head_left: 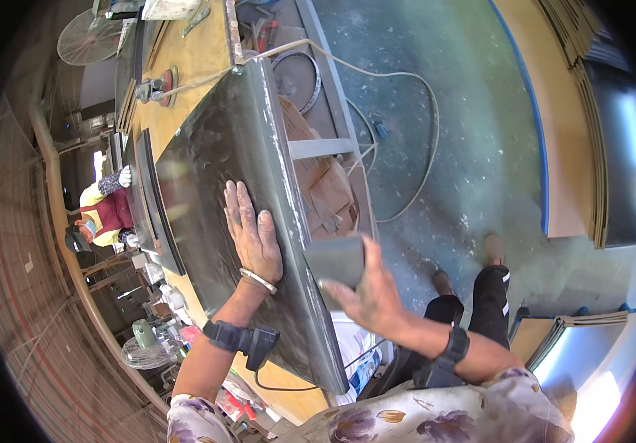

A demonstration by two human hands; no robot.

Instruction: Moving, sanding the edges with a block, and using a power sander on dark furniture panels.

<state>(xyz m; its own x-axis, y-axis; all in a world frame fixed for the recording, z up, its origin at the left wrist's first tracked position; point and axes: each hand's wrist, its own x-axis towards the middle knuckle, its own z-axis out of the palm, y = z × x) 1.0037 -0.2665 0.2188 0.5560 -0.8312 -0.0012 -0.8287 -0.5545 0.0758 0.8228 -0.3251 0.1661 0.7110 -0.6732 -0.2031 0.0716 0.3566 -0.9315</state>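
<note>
A large dark panel (218, 148) lies on the wooden bench, its right-hand edge marked with a chalky white strip. My left hand (253, 235) rests flat on the panel near that edge, fingers spread and dusty, holding nothing. Just off the edge, my right hand (378, 295) grips a dark grey sanding block (336, 262), thumb at its near side and fingers at its far side. The block is beside the panel's edge; whether it touches cannot be made out. Both forearms wear black straps, and a cable runs from the left one.
A disc sander (157, 87) with a pale hose (436, 133) sits on the bench (204, 55). Beneath are shelves with cardboard (325, 188). Stacked panels (617, 148) stand at right. Across the bench works another person (104, 210). Fans (91, 37) stand at left.
</note>
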